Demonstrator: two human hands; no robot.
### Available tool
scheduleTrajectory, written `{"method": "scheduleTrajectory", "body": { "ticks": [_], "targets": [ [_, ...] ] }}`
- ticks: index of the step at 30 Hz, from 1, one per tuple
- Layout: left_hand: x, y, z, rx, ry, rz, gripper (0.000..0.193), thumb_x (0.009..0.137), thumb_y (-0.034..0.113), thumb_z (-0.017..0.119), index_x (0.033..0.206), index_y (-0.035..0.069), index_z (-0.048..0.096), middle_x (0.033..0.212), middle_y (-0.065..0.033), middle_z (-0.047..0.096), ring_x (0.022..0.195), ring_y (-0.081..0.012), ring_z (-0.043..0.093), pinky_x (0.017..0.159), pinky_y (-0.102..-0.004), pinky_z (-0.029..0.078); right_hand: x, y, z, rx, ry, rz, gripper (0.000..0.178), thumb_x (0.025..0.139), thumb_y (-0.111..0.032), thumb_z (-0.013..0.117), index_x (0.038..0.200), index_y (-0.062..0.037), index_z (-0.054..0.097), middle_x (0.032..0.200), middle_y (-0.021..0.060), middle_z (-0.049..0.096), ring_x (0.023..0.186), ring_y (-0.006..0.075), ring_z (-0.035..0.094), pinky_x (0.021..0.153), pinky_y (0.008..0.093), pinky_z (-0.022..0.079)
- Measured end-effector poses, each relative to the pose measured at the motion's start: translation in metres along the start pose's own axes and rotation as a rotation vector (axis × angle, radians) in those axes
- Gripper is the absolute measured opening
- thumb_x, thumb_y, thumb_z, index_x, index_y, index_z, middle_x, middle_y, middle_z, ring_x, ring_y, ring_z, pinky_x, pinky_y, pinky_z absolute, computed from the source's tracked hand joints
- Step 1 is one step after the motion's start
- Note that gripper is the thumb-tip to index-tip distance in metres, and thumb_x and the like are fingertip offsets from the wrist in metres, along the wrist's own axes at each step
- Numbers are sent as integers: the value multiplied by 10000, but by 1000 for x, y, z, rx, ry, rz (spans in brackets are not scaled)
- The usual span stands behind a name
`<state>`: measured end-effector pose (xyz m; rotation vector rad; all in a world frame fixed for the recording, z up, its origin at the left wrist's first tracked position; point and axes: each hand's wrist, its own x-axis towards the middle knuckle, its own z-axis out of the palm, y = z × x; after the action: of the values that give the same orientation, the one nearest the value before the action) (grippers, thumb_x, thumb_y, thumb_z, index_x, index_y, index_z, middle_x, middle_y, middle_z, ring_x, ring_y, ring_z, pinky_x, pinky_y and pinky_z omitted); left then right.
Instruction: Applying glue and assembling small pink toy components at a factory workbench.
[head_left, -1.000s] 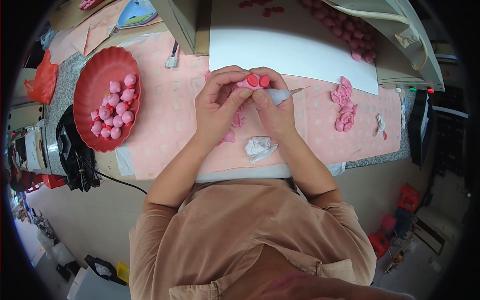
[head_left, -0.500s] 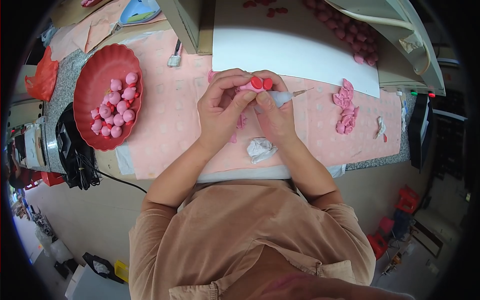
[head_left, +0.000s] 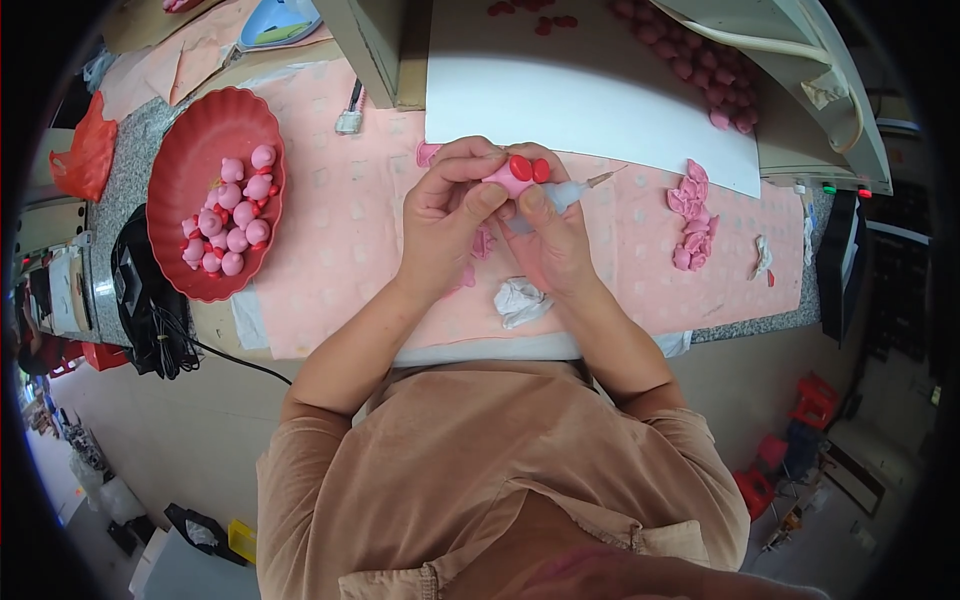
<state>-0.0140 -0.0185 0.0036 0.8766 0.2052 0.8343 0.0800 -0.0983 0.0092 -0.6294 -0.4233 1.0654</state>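
Observation:
Between my hands, above the cloth-covered bench, is a small pink figurine (head_left: 507, 184) with two glossy red oval pieces (head_left: 522, 167) at its end. My left hand (head_left: 440, 225) is closed, thumb and fingers pinching the pink body. My right hand (head_left: 556, 245) is closed round a translucent squeeze bottle (head_left: 566, 193), whose thin needle tip points to the upper right; its thumb and fingertips also press by the red pieces. Pink moulded parts (head_left: 484, 242) lie under my hands, partly hidden. A crumpled white tissue (head_left: 521, 301) rests just below my right hand.
A red scalloped bowl (head_left: 165, 205) at left holds several pink figurines with red pieces. On a white sheet (head_left: 560, 110) at the back lie many pink parts (head_left: 690, 62) and red pieces (head_left: 545, 23). More pink parts (head_left: 690, 225) are at right. A brush (head_left: 350, 118) lies at back left.
The figurine has shifted slightly right and turned a little in my fingers. The needle tip has tilted slightly upward. Both hands keep their hold.

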Motion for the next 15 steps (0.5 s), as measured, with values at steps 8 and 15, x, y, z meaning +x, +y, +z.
{"method": "scheduleTrajectory", "body": {
  "ticks": [8, 15],
  "targets": [
    [0, -5, -6, -142, -40, -36, 172, 870, 54, 656, 1042, 68, 648, 1211, -39, 507, 1171, -197, 504, 867, -291, 534, -1, -4, 2, -61, -32, -44, 376, 886, -199, 679, 1196, -51, 525, 1135, 25, 557, 1039, 117, 526, 874, 280, 449],
    [1, -10, -9, -117, -75, -19, 159, 871, 81, 664, 1027, 109, 658, 1210, -32, 507, 1167, -195, 495, 838, -297, 532, -2, -7, 1, -92, -23, -69, 347, 904, -198, 658, 1191, -53, 527, 1124, 35, 570, 1026, 112, 541, 860, 270, 467]
  ]
}}
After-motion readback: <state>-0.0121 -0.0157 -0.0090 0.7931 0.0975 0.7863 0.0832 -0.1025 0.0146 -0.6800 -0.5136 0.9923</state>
